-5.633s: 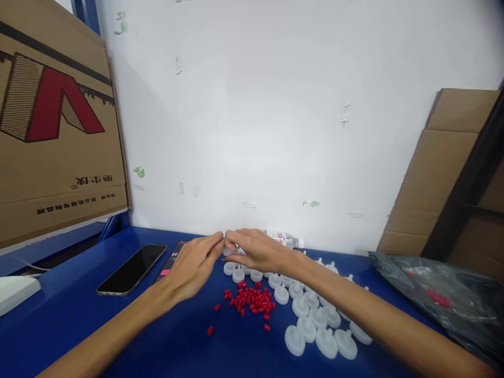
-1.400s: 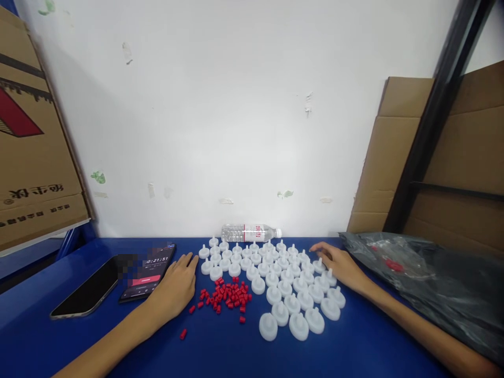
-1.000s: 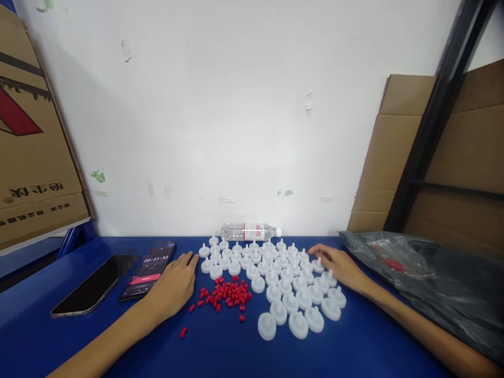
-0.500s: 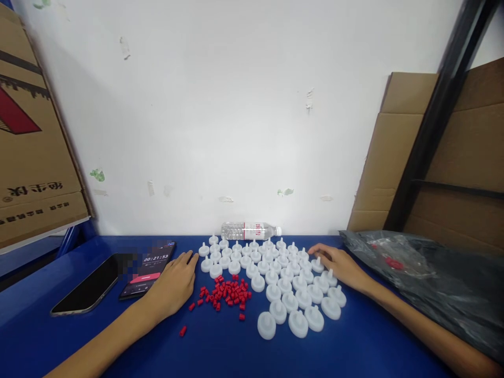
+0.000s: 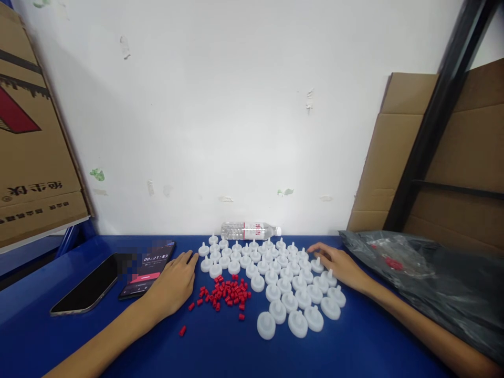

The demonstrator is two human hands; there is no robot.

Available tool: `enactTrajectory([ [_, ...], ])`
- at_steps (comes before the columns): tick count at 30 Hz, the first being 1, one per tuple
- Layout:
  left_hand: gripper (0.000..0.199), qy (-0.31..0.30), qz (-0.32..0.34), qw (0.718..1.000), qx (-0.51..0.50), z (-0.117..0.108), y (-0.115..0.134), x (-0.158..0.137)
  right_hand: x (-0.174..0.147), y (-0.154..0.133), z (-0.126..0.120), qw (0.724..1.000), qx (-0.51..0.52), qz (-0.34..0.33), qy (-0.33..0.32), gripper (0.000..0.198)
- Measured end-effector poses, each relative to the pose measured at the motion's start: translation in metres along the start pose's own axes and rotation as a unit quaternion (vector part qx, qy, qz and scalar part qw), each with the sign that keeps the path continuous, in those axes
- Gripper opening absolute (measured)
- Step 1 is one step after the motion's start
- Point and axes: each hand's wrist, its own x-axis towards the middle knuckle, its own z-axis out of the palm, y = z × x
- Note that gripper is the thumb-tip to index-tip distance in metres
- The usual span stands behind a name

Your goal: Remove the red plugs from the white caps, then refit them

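My left hand lies palm down on the blue table, fingers stretched out, holding nothing. Just right of it is a loose pile of small red caps, with one stray red cap nearer to me. My right hand rests on the table at the right, fingers loosely extended beside the white round nozzle-topped pieces. Its fingertips are close to the white pieces at that edge; whether they touch one I cannot tell. Most white pieces stand nozzle up, spread between my hands.
A clear plastic bottle lies on its side against the wall. Left of my left hand are a phone showing a timer and a dark-screened phone. A grey plastic bag covers the right side. Cardboard leans behind it.
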Motion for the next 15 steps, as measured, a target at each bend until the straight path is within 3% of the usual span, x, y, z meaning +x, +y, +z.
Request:
enactTrajectory([
  [6,0.058,-0.003,0.011,1.000,0.011,0.002,-0.002,0.002,-0.001,0.000,-0.002,1.000,0.019,0.008,0.009,0.037],
  [12,0.060,-0.025,0.027,0.999,0.003,0.012,-0.009,0.006,-0.003,0.002,-0.002,0.996,0.058,0.068,0.013,0.049],
  [15,0.058,-0.004,0.042,0.999,0.008,0.014,-0.010,0.007,-0.003,-0.004,-0.001,0.994,0.067,0.089,0.018,0.052],
])
